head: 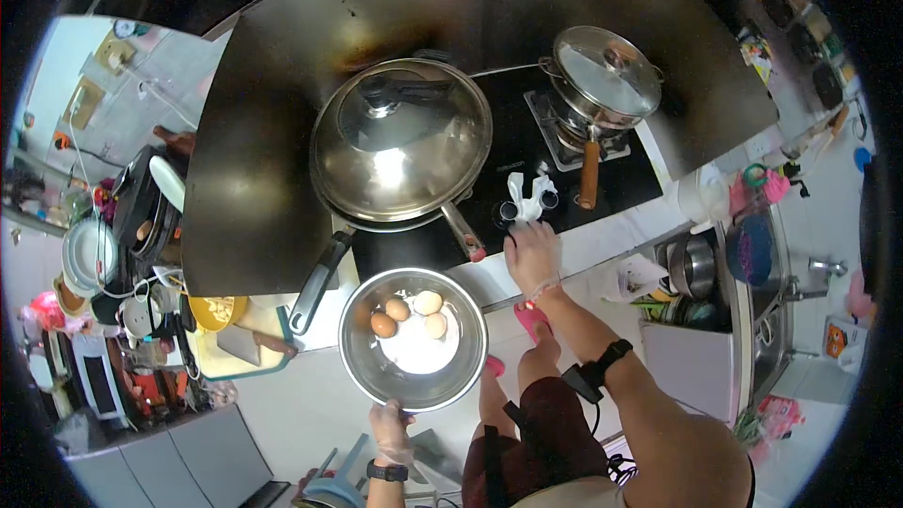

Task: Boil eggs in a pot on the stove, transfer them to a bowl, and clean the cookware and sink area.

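Observation:
My left hand (390, 427), in a clear plastic glove, grips the near rim of a stainless steel bowl (360, 360). Several brown eggs (397, 309) lie inside the bowl. My right hand (532, 254) rests at the front edge of the black gas cooktop (402, 257), its fingertips by a white plastic piece (525, 201) between two black knobs; whether it holds that piece cannot be told. A large wok lid (395, 176) covers a pan on the left of the cooktop. On the right burner stands a wooden-handled pot (589, 102) with a glass lid (600, 70).
At left, a cutting board (211, 356) carries a cleaver (240, 344) beside a yellow bowl (222, 310) of cut pieces. A black pan handle (321, 282) and a steel handle (462, 229) stick out over the front edge. The sink (769, 339) is at right; a blue stool (338, 483) stands below.

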